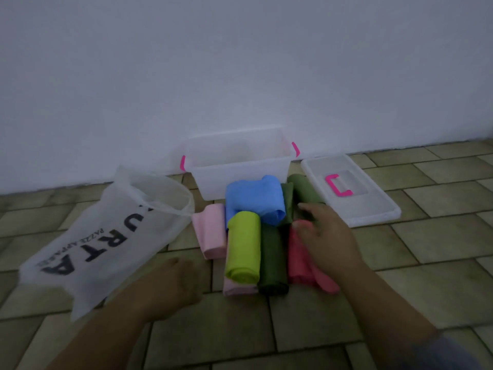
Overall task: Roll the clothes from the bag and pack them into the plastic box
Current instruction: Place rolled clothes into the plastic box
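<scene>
Several rolled clothes lie on the tiled floor in front of a clear plastic box point(277, 166) with pink handles: a pink roll point(210, 231), a lime green roll point(244, 247), a blue roll point(253, 198), a dark green roll point(273, 260), an olive roll point(302, 190) and a red roll point(300, 260). My right hand point(324, 236) lies over the top of the red roll with fingers spread toward the olive roll. My left hand point(170, 287) hovers low over the floor, left of the rolls, fingers loosely curled and holding nothing. The box looks empty.
A white translucent bag point(106, 236) with black lettering lies open-mouthed at the left. The box's clear lid point(373, 204) with a pink handle lies flat at the right. A white wall stands right behind the box.
</scene>
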